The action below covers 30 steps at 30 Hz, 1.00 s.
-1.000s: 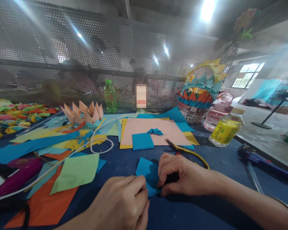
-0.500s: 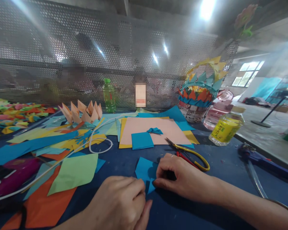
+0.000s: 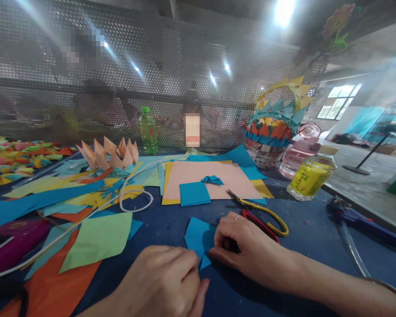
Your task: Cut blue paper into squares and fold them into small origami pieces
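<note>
Near edge of worktop (image 3: pixel 303 229): blue paper piece (image 3: pixel 195 235) lying flat, pinned between both hands.
Left hand (image 3: pixel 166 281): curled, fingertips pressing the paper's lower corner.
Right hand (image 3: pixel 242 244): fingers bent, pinching the paper's right edge; ring on one finger.
Just behind right hand: scissors (image 3: pixel 260 215) with yellow and red handles, blades apart.
Farther back: pink sheet (image 3: pixel 214 178) carrying a blue square (image 3: pixel 194 193) and a small folded blue piece (image 3: pixel 211 179).
Left side: green sheet (image 3: pixel 99 240), orange sheet (image 3: pixel 49 290), white cord (image 3: pixel 132 198).
Right side: yellow jar (image 3: pixel 312 178), paper basket (image 3: pixel 272 141).
</note>
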Tool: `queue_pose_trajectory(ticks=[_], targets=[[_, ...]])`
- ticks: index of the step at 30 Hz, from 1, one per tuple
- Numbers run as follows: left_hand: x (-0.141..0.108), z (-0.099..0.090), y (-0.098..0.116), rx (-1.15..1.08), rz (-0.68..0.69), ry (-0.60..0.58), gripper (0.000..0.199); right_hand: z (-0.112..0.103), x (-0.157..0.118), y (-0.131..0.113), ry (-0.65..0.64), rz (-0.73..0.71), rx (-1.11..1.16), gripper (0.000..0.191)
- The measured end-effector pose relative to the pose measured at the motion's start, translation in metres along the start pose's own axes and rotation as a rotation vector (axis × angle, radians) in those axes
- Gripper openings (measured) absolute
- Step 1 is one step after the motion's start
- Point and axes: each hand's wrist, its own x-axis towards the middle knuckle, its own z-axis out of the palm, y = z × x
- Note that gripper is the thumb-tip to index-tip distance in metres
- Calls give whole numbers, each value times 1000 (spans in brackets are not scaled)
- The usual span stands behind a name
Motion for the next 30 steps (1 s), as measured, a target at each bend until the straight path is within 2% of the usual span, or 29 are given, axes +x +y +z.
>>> queue_pose_trajectory(ticks=[4,12,17,22,26,30], targets=[[0,-1,0,9,-16,20,27,1,0,-2,4,10,4,19],[2,-1,-1,-16,-22,-37,33,3,0,0,3,16,3,17],[1,0,1,16,-12,33,28,1,0,-2,-14,29,-3,18],[6,-2,0,74,-45,128,34,0,0,-4,-24,31,5,18],[10,-4,-5,14,89,200,37,1,0,-3,-18,31,7,17],[9,-9,-5,4,-44,82,29,3,0,-2,7,7,-2,20]])
